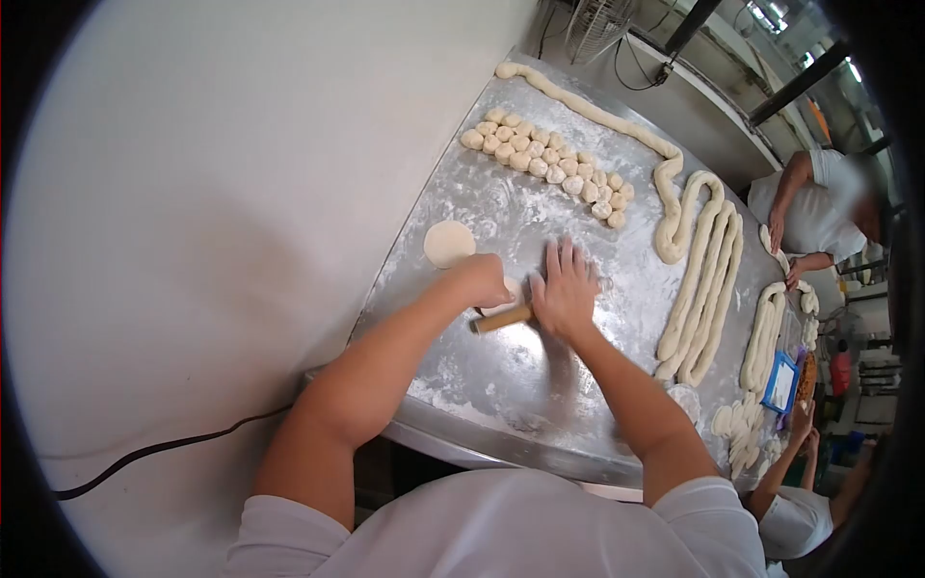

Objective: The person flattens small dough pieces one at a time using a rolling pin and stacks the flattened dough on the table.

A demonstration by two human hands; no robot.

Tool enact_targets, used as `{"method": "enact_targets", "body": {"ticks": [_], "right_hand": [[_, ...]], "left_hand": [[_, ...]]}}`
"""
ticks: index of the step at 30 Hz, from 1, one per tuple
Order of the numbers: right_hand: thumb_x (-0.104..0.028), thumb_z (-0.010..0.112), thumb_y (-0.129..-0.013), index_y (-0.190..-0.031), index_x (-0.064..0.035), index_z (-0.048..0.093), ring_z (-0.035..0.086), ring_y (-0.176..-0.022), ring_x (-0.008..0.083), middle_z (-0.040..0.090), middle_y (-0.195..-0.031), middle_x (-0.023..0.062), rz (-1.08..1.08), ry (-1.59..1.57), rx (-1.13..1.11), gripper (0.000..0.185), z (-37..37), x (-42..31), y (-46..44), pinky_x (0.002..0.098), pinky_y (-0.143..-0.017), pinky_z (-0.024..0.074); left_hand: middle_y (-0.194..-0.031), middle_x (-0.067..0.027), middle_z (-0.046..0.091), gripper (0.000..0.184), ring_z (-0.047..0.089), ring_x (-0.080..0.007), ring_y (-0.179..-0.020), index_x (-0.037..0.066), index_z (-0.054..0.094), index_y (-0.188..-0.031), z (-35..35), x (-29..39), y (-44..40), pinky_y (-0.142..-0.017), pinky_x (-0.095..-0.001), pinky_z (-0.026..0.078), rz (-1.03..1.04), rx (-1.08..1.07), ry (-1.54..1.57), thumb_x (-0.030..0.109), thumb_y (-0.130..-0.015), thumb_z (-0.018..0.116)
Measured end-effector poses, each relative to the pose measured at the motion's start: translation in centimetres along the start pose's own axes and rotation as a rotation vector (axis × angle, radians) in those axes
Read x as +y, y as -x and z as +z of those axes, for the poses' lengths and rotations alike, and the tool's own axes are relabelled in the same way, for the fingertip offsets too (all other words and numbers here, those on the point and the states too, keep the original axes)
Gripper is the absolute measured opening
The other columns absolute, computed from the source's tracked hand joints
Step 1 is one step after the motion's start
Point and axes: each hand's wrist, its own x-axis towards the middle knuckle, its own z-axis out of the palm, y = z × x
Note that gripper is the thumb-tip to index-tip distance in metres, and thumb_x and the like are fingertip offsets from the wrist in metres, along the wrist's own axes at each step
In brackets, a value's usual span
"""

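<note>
A small dough disc (503,295) lies on the floured metal table between my two hands. My left hand (479,279) is closed at its left edge, fingers curled in, apparently pinching it. My right hand (567,289) lies flat with fingers stretched out and spread, its palm over the end of a wooden rolling pin (503,319). The free end of the pin points left, just below the disc, partly over its near edge. A larger rolled dough round (450,244) rests flat beyond my left hand, near the wall side.
Rows of dough balls (537,154) sit farther up the metal table (462,385). A long dough rope (597,114) runs along the far edge and folds into strands (700,289) at right. A co-worker (819,202) handles dough; another person's arms (795,448) reach in near a blue-framed tray (780,382).
</note>
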Motion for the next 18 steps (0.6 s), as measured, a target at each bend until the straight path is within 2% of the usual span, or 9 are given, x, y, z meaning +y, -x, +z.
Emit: {"method": "enact_targets", "body": {"ticks": [2,5,6,8,11,13,14,17,18], "right_hand": [[-0.048,0.05,-0.108,-0.172,-0.0017,0.029,0.029,-0.163,0.0463,0.027,-0.178,0.0275,0.076,-0.058,0.018,0.081,-0.6,-1.9,-4.3,0.0654,-0.131,0.021],[-0.048,0.049,-0.108,-0.173,-0.0027,0.027,0.028,-0.164,0.0435,0.027,-0.178,0.027,0.101,-0.077,0.026,0.082,0.2,-2.4,-7.0,0.0638,-0.132,0.0215],[-0.046,0.05,-0.108,-0.171,-0.0022,0.031,0.029,-0.164,0.0427,0.029,-0.178,0.0261,0.061,-0.095,0.085,0.079,0.4,-2.0,-6.0,0.0617,-0.132,0.022],[-0.043,0.052,-0.108,-0.169,-0.002,0.037,0.031,-0.162,0.0437,0.033,-0.176,0.0251,0.013,-0.215,0.131,0.074,0.5,-0.6,-1.8,0.0641,-0.132,0.0201],[-0.039,0.053,-0.108,-0.163,-0.0024,0.047,0.036,-0.156,0.0466,0.04,-0.171,0.0251,-0.067,-0.1,0.051,0.067,0.9,2.0,7.6,0.0698,-0.129,0.0168],[-0.039,0.052,-0.108,-0.163,-0.0022,0.047,0.036,-0.156,0.0474,0.039,-0.171,0.0259,-0.1,-0.132,0.017,0.066,0.0,2.9,10.3,0.0695,-0.129,0.0179],[-0.04,0.052,-0.108,-0.164,-0.0024,0.046,0.035,-0.157,0.0475,0.038,-0.172,0.026,-0.093,-0.103,-0.005,0.067,0.2,2.7,9.8,0.0692,-0.129,0.0181],[-0.044,0.051,-0.108,-0.167,-0.0028,0.041,0.034,-0.159,0.0478,0.033,-0.176,0.0262,-0.05,-0.006,-0.025,0.073,-0.1,0.8,2.8,0.0681,-0.13,0.0193],[-0.045,0.051,-0.108,-0.169,-0.0029,0.038,0.034,-0.16,0.0479,0.031,-0.177,0.0264,-0.026,0.032,-0.019,0.076,-0.3,-0.4,-0.2,0.0676,-0.13,0.0201]], "left_hand": [[-0.094,-0.029,0.079,0.037,0.079,-0.0425,-0.09,-0.006,0.081,-0.093,0.5,0.5,0.4,-0.08,-0.0495,0.062,-0.035,0.135,-0.019,0.031,-0.091,0.079],[-0.092,-0.0276,0.079,0.04,0.079,-0.0419,-0.088,-0.004,0.081,-0.094,1.3,-0.1,-0.1,-0.079,-0.0493,0.062,0.022,0.301,-0.017,0.036,-0.095,0.078],[-0.093,-0.0271,0.079,0.041,0.079,-0.0408,-0.089,-0.004,0.081,-0.094,1.8,-0.4,-0.4,-0.079,-0.0489,0.062,0.047,0.282,0.012,0.036,-0.096,0.077],[-0.095,-0.0262,0.08,0.043,0.08,-0.0385,-0.09,-0.005,0.081,-0.096,1.7,-1.2,-1.2,-0.08,-0.0482,0.062,0.094,0.25,0.072,0.037,-0.099,0.075],[-0.096,-0.0247,0.08,0.039,0.077,-0.0432,-0.09,-0.003,0.08,-0.107,0.1,-0.8,-0.4,-0.083,-0.0509,0.06,-0.021,-0.035,0.288,0.036,-0.1,0.075],[-0.092,-0.0243,0.079,0.039,0.077,-0.0431,-0.088,-0.003,0.08,-0.109,0.1,-1.3,-0.5,-0.083,-0.0505,0.06,-0.051,-0.086,0.279,0.034,-0.099,0.076],[-0.091,-0.0241,0.079,0.039,0.076,-0.0431,-0.087,-0.003,0.08,-0.11,0.4,-1.5,-0.5,-0.083,-0.0504,0.059,-0.068,-0.12,0.272,0.033,-0.098,0.077],[-0.097,-0.0251,0.08,0.037,0.077,-0.0422,-0.091,-0.002,0.08,-0.112,0.1,-1.4,-0.9,-0.085,-0.0498,0.06,0.072,-0.053,-0.011,0.031,-0.097,0.078],[-0.099,-0.0254,0.08,0.036,0.077,-0.0412,-0.094,-0.002,0.081,-0.108,-0.1,-1.1,-0.8,-0.086,-0.049,0.06,0.047,-0.002,-0.02,0.032,-0.098,0.078]]}}
